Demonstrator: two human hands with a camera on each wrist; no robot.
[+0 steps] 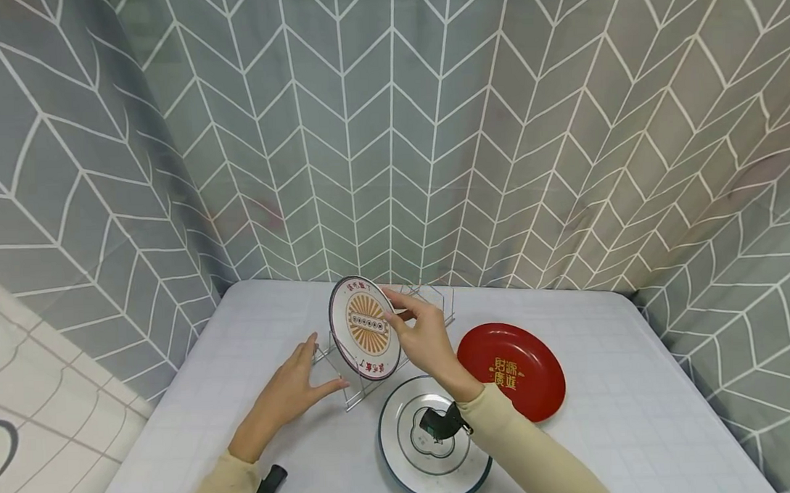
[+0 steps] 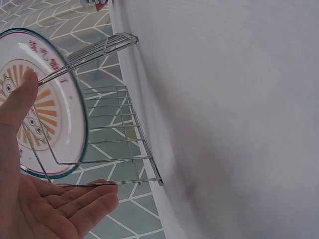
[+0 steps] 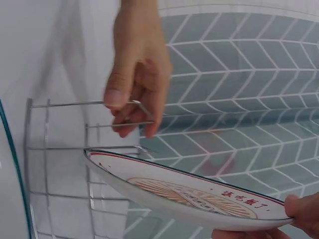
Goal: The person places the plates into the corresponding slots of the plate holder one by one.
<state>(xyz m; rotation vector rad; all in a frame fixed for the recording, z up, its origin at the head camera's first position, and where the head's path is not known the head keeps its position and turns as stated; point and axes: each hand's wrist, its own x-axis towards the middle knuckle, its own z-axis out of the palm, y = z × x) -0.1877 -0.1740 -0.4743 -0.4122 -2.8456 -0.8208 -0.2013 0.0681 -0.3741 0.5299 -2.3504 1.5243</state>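
My right hand (image 1: 427, 336) pinches the right rim of a white plate (image 1: 365, 327) with an orange sunburst and red characters. The plate stands tilted over a wire dish rack (image 2: 104, 161), its lower edge down among the wires. At the rack's left end, my left hand (image 1: 289, 388) holds the frame, thumb at one side and fingers at the other. In the right wrist view, the thumb and fingers of the left hand (image 3: 139, 74) lie right at the end wires. Part of the rack is hidden behind the plate and the right hand.
A white plate with a blue rim (image 1: 436, 477) lies near the front of the table, under the right forearm. To its right is a red oval plate (image 1: 523, 372) with gold characters. A patterned curtain (image 1: 391, 145) hangs behind the white-covered table (image 1: 636, 412).
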